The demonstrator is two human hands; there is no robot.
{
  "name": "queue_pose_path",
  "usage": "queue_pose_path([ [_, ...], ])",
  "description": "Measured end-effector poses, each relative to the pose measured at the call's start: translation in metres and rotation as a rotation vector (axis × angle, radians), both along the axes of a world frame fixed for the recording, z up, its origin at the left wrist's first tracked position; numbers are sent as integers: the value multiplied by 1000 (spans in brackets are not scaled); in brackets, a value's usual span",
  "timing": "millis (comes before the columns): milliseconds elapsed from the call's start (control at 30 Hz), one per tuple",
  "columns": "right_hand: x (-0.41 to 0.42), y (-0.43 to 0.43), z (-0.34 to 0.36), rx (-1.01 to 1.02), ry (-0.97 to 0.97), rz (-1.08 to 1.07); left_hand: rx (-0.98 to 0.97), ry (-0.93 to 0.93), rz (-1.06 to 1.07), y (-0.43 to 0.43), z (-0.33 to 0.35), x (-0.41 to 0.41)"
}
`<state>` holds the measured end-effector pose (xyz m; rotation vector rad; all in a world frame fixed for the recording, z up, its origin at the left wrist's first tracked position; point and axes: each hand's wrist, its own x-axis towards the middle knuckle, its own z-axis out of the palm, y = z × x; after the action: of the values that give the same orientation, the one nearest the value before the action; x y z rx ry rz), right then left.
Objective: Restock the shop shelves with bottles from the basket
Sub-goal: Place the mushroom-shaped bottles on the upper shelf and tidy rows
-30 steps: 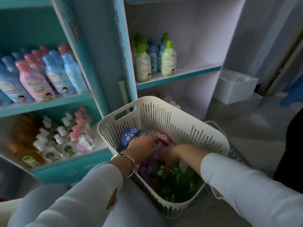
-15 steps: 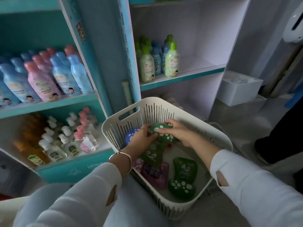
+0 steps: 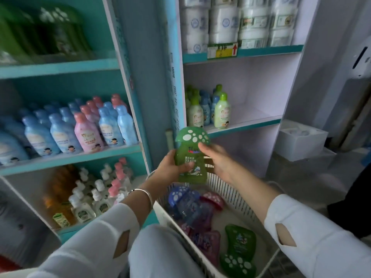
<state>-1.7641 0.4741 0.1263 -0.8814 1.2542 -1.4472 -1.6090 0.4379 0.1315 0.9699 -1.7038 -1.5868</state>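
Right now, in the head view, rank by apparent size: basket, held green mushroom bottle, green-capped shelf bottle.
basket
held green mushroom bottle
green-capped shelf bottle
That last one stands farther off, so true size is unsure.

- green bottle (image 3: 190, 157): green, cap with white spots
- blue bottle (image 3: 186, 201): blue cap, white spots
- pink bottle (image 3: 212, 200): dark pink cap, white spots
- second green bottle (image 3: 239, 249): dark green, white spots
- basket (image 3: 236, 197): white, slotted walls
- shelves (image 3: 60, 67): teal edges
- shelf bottles (image 3: 80, 129): pale blue and pink
- lower bottles (image 3: 58, 197): blurry, probably amber
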Motion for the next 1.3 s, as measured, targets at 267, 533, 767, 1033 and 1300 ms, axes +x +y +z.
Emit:
queue_pose_path([
  [267, 98, -48, 115, -230, 454, 200, -423, 62, 162, -40, 102, 95],
  [533, 181, -120, 255, -522, 555, 138, -911, -128, 610, -96, 235, 179],
  [767, 207, -226, 299, -409, 727, 10, -869, -536, 615, -172, 260, 199],
  [1033, 218, -302, 270, -174, 750, 50, -793, -766, 493, -224, 252, 194],
  [1300, 219, -305, 279, -75, 1000, 83, -828, -875, 521, -229, 251, 193],
])
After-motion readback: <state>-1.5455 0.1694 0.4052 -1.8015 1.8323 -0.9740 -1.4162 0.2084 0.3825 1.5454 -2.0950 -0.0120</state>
